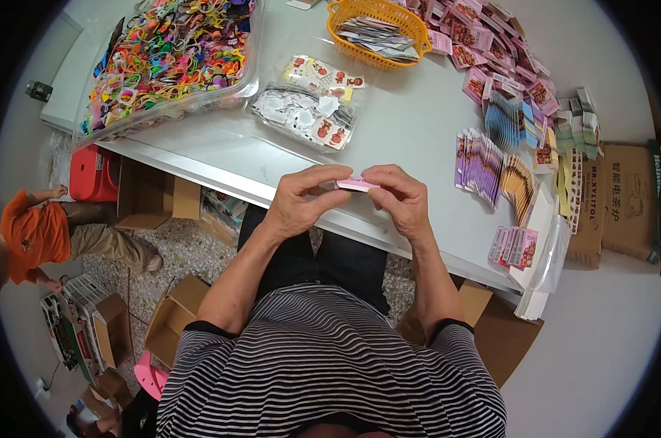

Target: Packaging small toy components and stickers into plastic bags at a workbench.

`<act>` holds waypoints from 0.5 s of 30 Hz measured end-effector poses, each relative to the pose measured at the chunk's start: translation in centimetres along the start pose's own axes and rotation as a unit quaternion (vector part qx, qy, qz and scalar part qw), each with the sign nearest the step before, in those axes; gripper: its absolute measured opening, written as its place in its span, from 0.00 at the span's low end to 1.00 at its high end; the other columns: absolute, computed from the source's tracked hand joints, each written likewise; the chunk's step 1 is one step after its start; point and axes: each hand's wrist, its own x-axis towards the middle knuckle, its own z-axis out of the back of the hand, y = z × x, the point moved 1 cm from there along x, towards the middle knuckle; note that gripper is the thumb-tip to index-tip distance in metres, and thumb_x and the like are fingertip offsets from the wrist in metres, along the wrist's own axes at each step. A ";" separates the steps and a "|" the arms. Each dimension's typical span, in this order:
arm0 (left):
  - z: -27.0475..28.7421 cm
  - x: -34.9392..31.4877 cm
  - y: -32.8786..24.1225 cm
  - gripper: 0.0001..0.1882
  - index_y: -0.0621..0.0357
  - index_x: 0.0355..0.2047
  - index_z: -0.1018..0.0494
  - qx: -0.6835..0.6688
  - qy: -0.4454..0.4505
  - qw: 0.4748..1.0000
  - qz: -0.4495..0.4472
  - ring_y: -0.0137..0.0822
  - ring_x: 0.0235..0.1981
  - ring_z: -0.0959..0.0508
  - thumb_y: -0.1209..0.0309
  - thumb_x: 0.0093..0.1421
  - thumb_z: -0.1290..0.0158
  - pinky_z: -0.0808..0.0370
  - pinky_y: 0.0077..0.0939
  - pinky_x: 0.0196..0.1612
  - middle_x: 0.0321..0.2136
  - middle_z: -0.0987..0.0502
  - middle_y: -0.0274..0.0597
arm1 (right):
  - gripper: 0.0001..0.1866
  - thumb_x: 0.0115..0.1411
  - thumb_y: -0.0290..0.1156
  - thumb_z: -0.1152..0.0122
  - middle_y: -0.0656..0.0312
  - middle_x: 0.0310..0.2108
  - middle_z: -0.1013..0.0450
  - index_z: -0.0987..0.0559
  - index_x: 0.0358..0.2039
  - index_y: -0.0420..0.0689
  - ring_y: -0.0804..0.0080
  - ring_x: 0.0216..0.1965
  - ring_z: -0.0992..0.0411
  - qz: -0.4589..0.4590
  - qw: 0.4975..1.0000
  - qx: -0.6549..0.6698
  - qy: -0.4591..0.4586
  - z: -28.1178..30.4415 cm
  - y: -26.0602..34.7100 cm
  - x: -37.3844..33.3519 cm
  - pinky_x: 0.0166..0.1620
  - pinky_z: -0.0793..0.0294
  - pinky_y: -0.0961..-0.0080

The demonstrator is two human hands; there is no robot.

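Above the table's near edge, a small flat pink box (354, 184) is pinched between my two hands. My left hand (305, 196) grips its left end with thumb and fingers. The other end sits between the thumb and fingers of my right hand (400, 198). Just beyond them stands a transparent tub (308, 140) with small white pieces and cards printed in red. Farther back, a yellow basket (352, 52) holds a heap of flat silvery-white pieces. Many similar pink boxes (476, 36) are piled at the far right.
A large transparent bin (252, 82) of colourful bands fills the far left. Purple packets (478, 164), orange packets (516, 186) and pink boxes (513, 247) lie at right. Cardboard boxes (626, 197) stand beside the table. A child in orange (35, 233) is at left, near a red stool (93, 174).
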 end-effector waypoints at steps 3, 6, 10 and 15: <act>0.2 0.2 0.5 0.15 0.61 0.49 0.20 0.023 -0.002 0.999 0.031 0.29 0.44 0.20 0.75 0.61 0.38 0.21 0.21 0.42 0.47 0.19 0.42 | 0.12 0.62 0.19 0.37 0.56 0.46 0.24 0.16 0.46 0.39 0.81 0.31 0.29 0.033 0.998 -0.061 0.014 0.2 0.1 0.1 0.31 0.29 0.85; 0.0 0.4 0.1 0.15 0.61 0.49 0.20 0.006 -0.009 1.000 0.017 0.28 0.43 0.20 0.74 0.61 0.38 0.21 0.20 0.40 0.46 0.19 0.41 | 0.11 0.60 0.22 0.33 0.60 0.43 0.21 0.15 0.44 0.41 0.77 0.39 0.26 0.008 0.998 -0.056 -0.001 0.0 0.4 0.2 0.40 0.27 0.82; 0.1 0.7 -0.1 0.15 0.63 0.49 0.21 0.014 0.005 0.998 0.058 0.28 0.46 0.21 0.78 0.62 0.40 0.22 0.20 0.44 0.48 0.20 0.42 | 0.11 0.60 0.22 0.33 0.59 0.43 0.21 0.16 0.44 0.41 0.75 0.42 0.24 0.024 0.996 -0.087 -0.004 0.2 0.3 0.3 0.44 0.25 0.80; 0.3 0.9 -0.5 0.13 0.62 0.48 0.20 0.054 0.014 0.997 0.050 0.28 0.45 0.21 0.77 0.62 0.40 0.22 0.18 0.41 0.46 0.19 0.41 | 0.11 0.60 0.19 0.35 0.57 0.43 0.20 0.16 0.43 0.41 0.69 0.44 0.23 0.067 0.989 -0.135 0.000 0.2 0.3 0.5 0.47 0.23 0.76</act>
